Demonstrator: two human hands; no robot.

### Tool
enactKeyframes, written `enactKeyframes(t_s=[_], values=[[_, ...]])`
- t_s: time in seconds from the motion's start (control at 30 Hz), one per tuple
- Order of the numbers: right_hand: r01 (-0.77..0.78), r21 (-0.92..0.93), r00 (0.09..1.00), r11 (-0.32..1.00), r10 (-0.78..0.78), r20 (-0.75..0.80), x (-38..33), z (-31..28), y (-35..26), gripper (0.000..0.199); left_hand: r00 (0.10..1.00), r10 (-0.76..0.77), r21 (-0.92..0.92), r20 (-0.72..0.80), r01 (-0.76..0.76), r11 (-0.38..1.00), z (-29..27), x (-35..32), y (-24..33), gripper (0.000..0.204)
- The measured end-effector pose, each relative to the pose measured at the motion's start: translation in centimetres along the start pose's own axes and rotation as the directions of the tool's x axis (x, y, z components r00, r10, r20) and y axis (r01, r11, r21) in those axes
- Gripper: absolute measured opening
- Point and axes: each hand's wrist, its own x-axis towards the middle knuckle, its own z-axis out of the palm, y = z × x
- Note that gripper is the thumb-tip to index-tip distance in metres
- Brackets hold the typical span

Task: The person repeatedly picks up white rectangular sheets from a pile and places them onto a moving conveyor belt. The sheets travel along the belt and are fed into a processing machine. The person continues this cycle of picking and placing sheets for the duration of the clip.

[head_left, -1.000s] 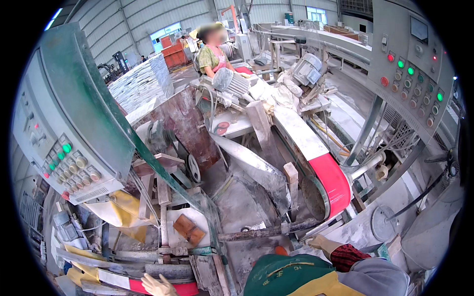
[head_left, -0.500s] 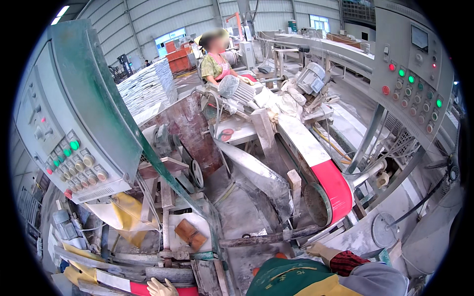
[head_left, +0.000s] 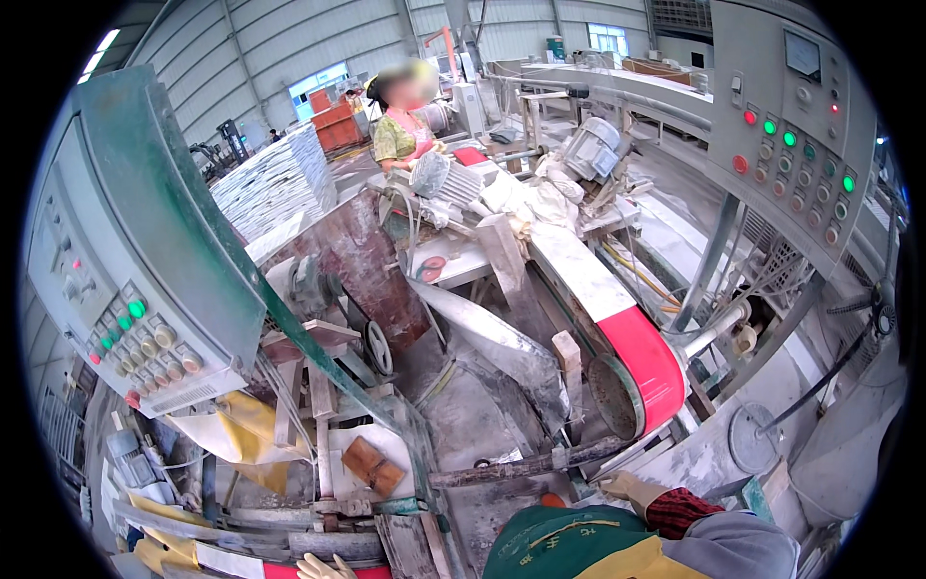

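Note:
At the lower edge, left of the middle, my left hand (head_left: 325, 568) wears a pale glove. Its fingers are spread over a red belt (head_left: 281, 571) with a white stretch, and nothing shows in them; the rest of the hand is cut off. My right hand (head_left: 632, 490), in a tan glove with a red-and-black checked cuff (head_left: 683, 512), is beside my green apron (head_left: 569, 545), low beneath the large conveyor's red belt end (head_left: 648, 372). How its fingers are held does not show clearly.
Grey control cabinets with buttons stand at left (head_left: 145, 280) and right (head_left: 786, 145). A co-worker (head_left: 400, 130) stands at the conveyor's far end near motors (head_left: 593, 150). A stack of pale slabs (head_left: 280, 179) lies behind. A brown block (head_left: 373, 465) rests on a nearby ledge.
The whole view has shifted slightly, with most of the scene sliding left in the picture. My left hand sits slightly lower beside the red belt; my right hand has barely moved.

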Motion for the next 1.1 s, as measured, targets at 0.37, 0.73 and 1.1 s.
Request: enactKeyframes(t_s=[0.37, 0.73, 1.1], values=[[-0.082, 0.058, 0.996, 0.995, 0.083, -0.029, 0.9, 0.8, 1.6, 0.046, 0.998, 0.007, 0.029, 0.059, -0.009, 1.000, -2.0, -1.1, 1.1, 0.076], [0.053, -0.004, 0.998, 0.999, -0.053, -0.028, 1.8, 1.3, 2.5, 0.052, 0.933, 0.115, 0.000, -0.342, -0.122, 0.993, 0.4, -2.2, 1.1, 0.074], [0.038, -0.036, 0.999, 0.999, -0.037, 0.009, 2.7, 1.6, 2.7, 0.047, 0.914, 0.135, 0.013, -0.382, -0.141, 0.990, -1.6, -3.3, 2.0, 0.072]])
